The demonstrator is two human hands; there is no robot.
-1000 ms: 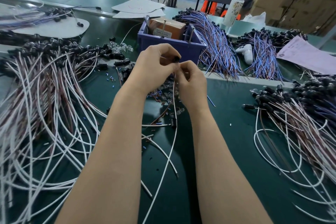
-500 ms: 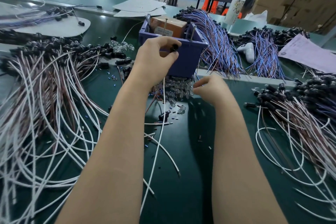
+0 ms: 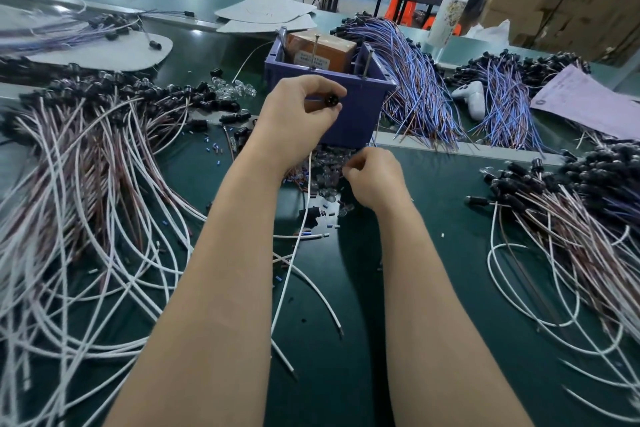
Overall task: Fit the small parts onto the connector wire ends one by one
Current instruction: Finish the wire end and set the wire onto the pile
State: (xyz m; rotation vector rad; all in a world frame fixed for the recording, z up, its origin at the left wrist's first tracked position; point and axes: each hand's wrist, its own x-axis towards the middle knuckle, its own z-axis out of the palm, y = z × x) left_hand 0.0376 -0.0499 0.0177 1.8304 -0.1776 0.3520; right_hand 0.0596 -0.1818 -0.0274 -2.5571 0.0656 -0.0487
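Observation:
My left hand (image 3: 298,114) is raised in front of the purple bin and pinches a small black connector (image 3: 329,101) between thumb and fingertips. A white wire (image 3: 294,253) hangs from under that hand down toward me. My right hand (image 3: 374,177) is low on the green table, fingers curled into a heap of small clear parts (image 3: 325,173); whether it holds one is hidden by the fingers.
A purple bin (image 3: 346,114) with a brown box stands just behind my hands. White and brown wires with black connectors (image 3: 86,156) spread across the left, another bundle (image 3: 571,204) lies on the right. Blue wire bundles (image 3: 415,80) and a paper sheet (image 3: 585,104) lie at the back.
My hands were joined at the connector a second ago. The right hand has since dropped to the heap of clear parts, while the left keeps the connector raised.

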